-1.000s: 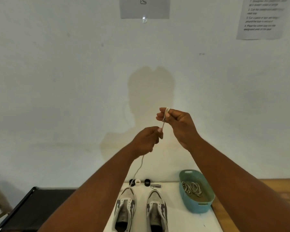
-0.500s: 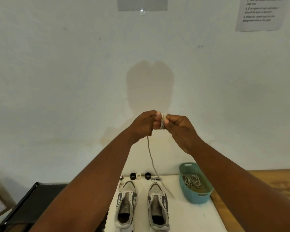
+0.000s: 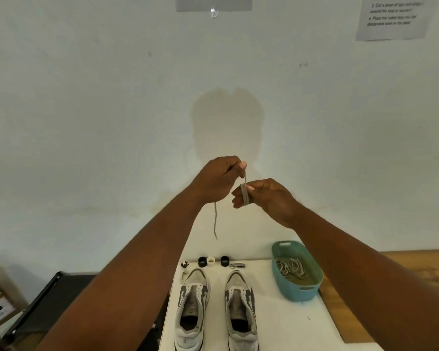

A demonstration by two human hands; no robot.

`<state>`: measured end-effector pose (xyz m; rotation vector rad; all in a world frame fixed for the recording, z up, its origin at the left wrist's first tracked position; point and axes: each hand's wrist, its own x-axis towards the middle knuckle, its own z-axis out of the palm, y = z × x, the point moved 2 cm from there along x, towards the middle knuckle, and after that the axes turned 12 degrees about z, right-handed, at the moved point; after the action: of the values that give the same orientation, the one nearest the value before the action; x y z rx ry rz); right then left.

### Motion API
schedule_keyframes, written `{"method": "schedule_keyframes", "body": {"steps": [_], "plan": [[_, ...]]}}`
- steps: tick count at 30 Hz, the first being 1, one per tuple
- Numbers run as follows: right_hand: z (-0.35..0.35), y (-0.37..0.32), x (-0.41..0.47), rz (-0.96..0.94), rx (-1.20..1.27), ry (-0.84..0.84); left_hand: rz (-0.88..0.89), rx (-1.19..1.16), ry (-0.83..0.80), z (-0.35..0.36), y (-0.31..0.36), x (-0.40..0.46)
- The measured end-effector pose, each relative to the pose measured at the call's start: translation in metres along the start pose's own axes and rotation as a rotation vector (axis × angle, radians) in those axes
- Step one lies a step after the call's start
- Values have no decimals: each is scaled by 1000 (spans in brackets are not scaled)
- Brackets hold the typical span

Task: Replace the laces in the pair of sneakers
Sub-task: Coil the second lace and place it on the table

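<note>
Both hands are raised high above the table, in front of the wall. A grey-white shoelace point(image 3: 244, 193) is wound in several turns around two fingers of my right hand point(image 3: 266, 198). My left hand point(image 3: 217, 179) pinches the lace just above the coil, and its loose tail point(image 3: 215, 221) hangs down below that hand. Two grey-and-white sneakers, the left one point(image 3: 192, 310) and the right one point(image 3: 240, 312), stand side by side on the white table point(image 3: 289, 325), toes toward the wall, with no laces visible in them.
A teal basket point(image 3: 299, 290) holding coiled laces sits at the table's right. Black and white tape rolls point(image 3: 210, 261), a small metal tool point(image 3: 237, 265) and small clips line the far edge. A black stand point(image 3: 48, 300) is at the left, a wooden surface point(image 3: 416, 269) at the right.
More lace has been wound around my right fingers, so the hanging tail is shorter and no longer reaches the table. My left hand has risen above the right, and the view tilted down.
</note>
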<state>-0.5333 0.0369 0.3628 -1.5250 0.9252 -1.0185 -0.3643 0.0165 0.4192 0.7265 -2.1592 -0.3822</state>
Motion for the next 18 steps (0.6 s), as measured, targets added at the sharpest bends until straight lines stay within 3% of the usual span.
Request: {"method": "schedule_keyframes", "body": {"steps": [3, 7, 13, 18], "plan": [[13, -9, -6, -79, 116, -12, -183, -253, -9, 8, -14, -7], [12, -25, -4, -154, 116, 245, -363, -415, -2, 34, -25, -29], [-12, -14, 6, -103, -43, 412, -105, -13, -127, 38, -8, -29], [-7, 11, -2, 0, -94, 155, -5, 124, -35, 11, -3, -7]]}}
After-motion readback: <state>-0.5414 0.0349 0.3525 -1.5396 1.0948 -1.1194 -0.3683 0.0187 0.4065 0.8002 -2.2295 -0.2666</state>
